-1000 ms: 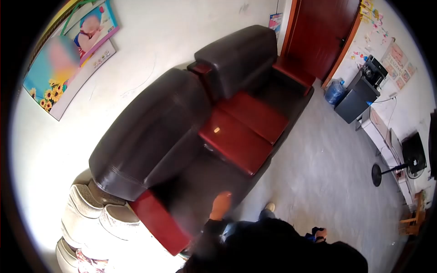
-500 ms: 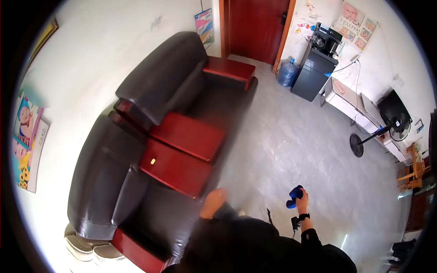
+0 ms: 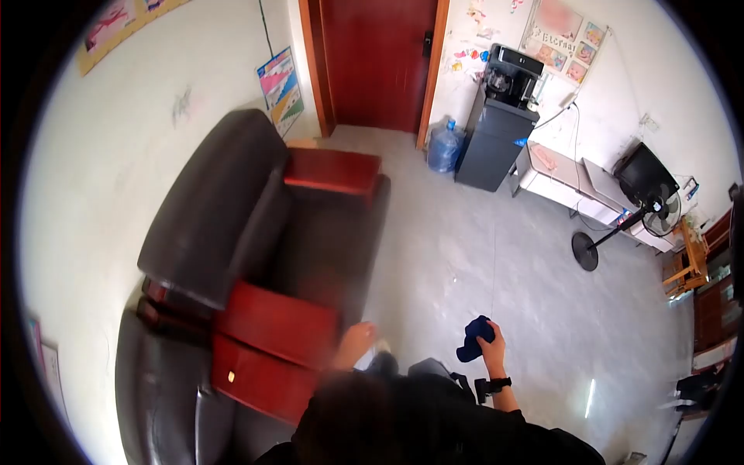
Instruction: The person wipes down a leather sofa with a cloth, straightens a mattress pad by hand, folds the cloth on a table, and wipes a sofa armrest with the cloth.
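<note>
My right hand [image 3: 494, 345] is closed around a dark blue, soft-looking bundle [image 3: 473, 339], perhaps folded cloth; its exact kind is unclear. A black band [image 3: 498, 384] circles that wrist. Over the floor, the bundle hangs clear of any furniture. My left hand [image 3: 356, 343] is at the edge of the dark leather sofa [image 3: 209, 201], near its red middle panels [image 3: 271, 325]. Motion blur hides its fingers, and nothing can be made out in it. A small yellowish object [image 3: 231, 377] lies on the lower red panel.
Ahead is a red door [image 3: 377, 62]. Right of it stand a blue water bottle [image 3: 445, 147] and a dark dispenser cabinet [image 3: 494, 143]. Along the right wall run a low white cabinet [image 3: 554, 182] and a standing fan [image 3: 585, 252]. Grey floor [image 3: 434, 256] lies between sofa and cabinet.
The view has shifted forward and left, so the door and sofa's far seat appear nearer. My right hand still holds the blue bundle, its shape slightly turned. My left hand stays beside the sofa.
</note>
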`<state>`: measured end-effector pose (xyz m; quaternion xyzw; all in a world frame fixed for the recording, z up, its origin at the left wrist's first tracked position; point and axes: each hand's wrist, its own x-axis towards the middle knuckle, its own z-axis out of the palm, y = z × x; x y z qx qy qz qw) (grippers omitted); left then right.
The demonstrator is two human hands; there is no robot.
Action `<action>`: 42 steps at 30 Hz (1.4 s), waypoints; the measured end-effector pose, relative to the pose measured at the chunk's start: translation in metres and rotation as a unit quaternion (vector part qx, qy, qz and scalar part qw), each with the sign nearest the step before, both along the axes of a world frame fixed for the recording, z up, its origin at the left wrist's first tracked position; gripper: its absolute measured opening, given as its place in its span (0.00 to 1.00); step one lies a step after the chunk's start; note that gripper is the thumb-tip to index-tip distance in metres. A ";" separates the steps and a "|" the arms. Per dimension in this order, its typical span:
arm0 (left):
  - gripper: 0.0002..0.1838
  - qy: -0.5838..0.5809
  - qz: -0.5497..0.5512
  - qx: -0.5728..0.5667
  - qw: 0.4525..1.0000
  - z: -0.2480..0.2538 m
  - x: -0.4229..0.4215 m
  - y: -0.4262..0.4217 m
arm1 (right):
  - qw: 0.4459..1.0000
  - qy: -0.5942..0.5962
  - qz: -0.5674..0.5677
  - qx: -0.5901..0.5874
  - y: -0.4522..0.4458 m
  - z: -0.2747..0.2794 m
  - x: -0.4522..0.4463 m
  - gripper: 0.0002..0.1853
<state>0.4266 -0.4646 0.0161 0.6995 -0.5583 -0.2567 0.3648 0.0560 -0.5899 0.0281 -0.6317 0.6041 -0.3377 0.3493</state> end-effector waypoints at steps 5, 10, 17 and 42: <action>0.17 -0.043 -0.136 -0.104 0.984 0.011 -0.015 -0.152 | 0.998 -0.051 0.028 -0.026 -0.087 0.059 0.066 0.28; 0.26 -0.005 -0.152 -0.067 0.986 0.065 -0.026 -0.250 | 0.991 -0.093 0.099 -0.005 -0.189 0.060 0.139 0.28; 0.33 0.045 0.060 0.022 0.997 0.065 0.023 -0.328 | 0.949 -0.120 0.292 0.016 -0.332 0.068 0.261 0.27; 0.24 0.196 0.400 -0.046 0.894 0.105 0.329 -0.349 | 0.757 -0.188 0.594 0.195 -0.426 0.113 0.637 0.20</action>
